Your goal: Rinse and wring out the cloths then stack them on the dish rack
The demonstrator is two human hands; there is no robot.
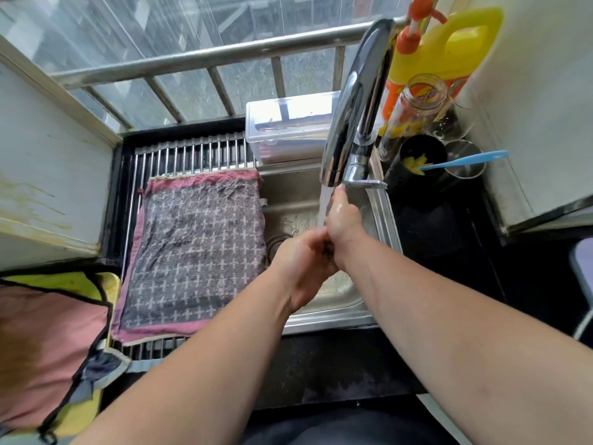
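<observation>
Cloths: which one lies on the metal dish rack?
The grey cross-patterned cloth with a pink border, spread flat on the steel-rod dish rack; the plain pink, black-edged cloth lies off it, lower left.

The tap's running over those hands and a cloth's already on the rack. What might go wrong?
Water from the faucet strikes the right hand and left hand close to the sink rim, so spray may land on the black counter. Splashes could also wet the checked cloth lying flat on the dish rack just beside them.
</observation>
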